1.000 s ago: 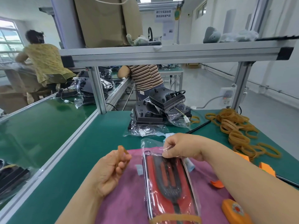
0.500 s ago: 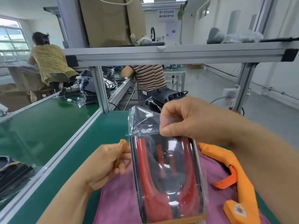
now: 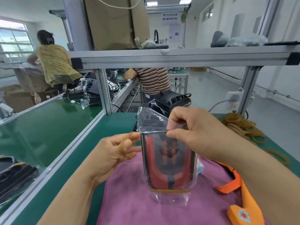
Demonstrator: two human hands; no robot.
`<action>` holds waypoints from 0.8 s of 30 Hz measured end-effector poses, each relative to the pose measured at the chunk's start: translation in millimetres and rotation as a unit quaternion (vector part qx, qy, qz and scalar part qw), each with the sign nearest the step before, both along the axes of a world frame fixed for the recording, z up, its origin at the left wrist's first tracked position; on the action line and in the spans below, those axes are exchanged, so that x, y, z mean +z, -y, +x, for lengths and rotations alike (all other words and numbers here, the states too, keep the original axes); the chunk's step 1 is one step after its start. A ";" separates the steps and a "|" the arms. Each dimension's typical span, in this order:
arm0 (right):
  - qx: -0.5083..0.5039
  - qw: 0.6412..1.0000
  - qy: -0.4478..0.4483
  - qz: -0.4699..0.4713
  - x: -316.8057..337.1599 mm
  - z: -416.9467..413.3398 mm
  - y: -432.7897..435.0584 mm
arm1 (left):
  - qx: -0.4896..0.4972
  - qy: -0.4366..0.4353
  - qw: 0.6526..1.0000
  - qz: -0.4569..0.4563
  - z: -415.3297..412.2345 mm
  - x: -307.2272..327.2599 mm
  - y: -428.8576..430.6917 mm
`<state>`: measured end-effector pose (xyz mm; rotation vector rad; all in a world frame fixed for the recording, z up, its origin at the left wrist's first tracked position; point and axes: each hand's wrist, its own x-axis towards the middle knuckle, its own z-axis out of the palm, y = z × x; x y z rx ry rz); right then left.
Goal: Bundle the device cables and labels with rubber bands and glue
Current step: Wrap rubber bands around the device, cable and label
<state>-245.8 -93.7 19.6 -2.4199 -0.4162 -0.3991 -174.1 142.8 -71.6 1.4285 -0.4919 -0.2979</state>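
A clear plastic bag (image 3: pixel 168 159) with a red and black device inside stands upright over the pink cloth (image 3: pixel 129 200). My right hand (image 3: pixel 190 132) pinches the bag's folded top flap. A tan rubber band (image 3: pixel 168 190) circles the bag near its lower end. My left hand (image 3: pixel 113 153) is just left of the bag and holds another rubber band (image 3: pixel 125 143) looped over its fingers, whose tips touch the bag's left edge.
An orange glue gun (image 3: pixel 240 197) lies on the cloth at the right. A heap of rubber bands (image 3: pixel 240 124) sits at the back right of the green table (image 3: pixel 68 159). Bagged black devices (image 3: pixel 172 99) are stacked behind the bag. Two people work beyond the aluminium frame (image 3: pixel 162 59).
My right hand has lifted the bag from lying flat on the cloth to upright, then set it a little lower. My left hand has moved up to its left edge with the band.
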 end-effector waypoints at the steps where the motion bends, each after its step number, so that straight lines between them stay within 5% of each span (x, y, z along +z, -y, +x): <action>1: -0.001 1.000 -0.008 0.001 -3.3 -0.5 0.2 | -0.004 0.019 0.999 0.027 -1.9 4.7 -3.0; 8: -0.009 0.999 -0.015 0.029 -8.2 -1.6 -2.9 | -0.033 0.086 0.972 0.215 -19.8 33.2 19.4; 18: -0.013 0.996 -0.017 0.081 -23.2 -8.2 5.4 | -0.014 0.068 0.993 0.100 -25.1 22.0 33.9; 24: -0.015 0.996 0.016 0.090 -31.2 -19.3 2.3 | -0.047 0.091 0.980 0.171 -31.6 34.5 32.1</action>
